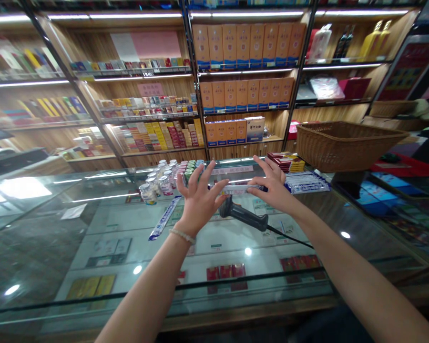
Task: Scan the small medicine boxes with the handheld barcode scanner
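My left hand [199,197], a beaded bracelet at its wrist, pinches one end of a long slim packet [239,189] between thumb and forefinger. My right hand [273,186] grips the other end the same way, its remaining fingers raised. The packet is level above the glass counter, its print too blurred to read. Just below it a black handheld barcode scanner [246,216] lies on the glass, its cable running right. To the left of my left hand a similar blue and white packet [164,218] lies slanted on the counter.
Small bottles [160,178] and pink and green containers stand behind my left hand. Beyond my right hand are a row of blue-white packets [305,183], stacked red-yellow boxes [286,162] and a wicker basket [343,145]. Shelves with orange boxes [243,45] line the back.
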The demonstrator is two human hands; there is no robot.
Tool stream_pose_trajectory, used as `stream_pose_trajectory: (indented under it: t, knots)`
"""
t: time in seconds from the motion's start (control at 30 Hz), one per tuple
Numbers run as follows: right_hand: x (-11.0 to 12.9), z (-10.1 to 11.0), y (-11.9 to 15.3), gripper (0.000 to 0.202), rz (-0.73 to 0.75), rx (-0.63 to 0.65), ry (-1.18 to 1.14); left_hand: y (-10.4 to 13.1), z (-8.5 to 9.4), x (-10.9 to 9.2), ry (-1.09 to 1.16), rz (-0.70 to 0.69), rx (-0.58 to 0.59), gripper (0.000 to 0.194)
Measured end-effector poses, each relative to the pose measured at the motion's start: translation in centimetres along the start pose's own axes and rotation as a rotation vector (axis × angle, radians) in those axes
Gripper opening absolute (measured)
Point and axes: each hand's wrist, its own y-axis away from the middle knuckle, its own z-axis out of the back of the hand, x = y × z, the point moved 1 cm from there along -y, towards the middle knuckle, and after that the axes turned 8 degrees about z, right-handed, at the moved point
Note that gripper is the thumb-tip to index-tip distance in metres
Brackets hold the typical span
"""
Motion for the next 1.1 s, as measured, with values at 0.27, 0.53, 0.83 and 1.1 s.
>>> stream_pose_trajectory:
  t: [0.27, 0.53, 0.83, 1.1]
  knots:
    - [-0.1, -0.1, 0.1, 0.035, 0.008, -0.001, 0.024, 0.1, 0.1, 0.0, 0.038, 0.051, 0.083, 0.028]
    - [-0.8, -1.3, 0.1, 0.063, -0.044, -0.031, 0.097, -0.2, 0.2, 1.7, 0.029, 0.151, 0.083, 0.026]
    - [0.2, -3.6, 0.3, 0.105, -0.148, 0.090, 0.119, 0.1, -0.3, 4.6, -0.028, 0.308, 0.102, 0.016]
    - [3.4, -4.4, 1.0, 0.115, -0.153, 0.379, 0.228, 0.3, -0.3, 4.9, -0.018, 0.312, 0.113, 0.016]
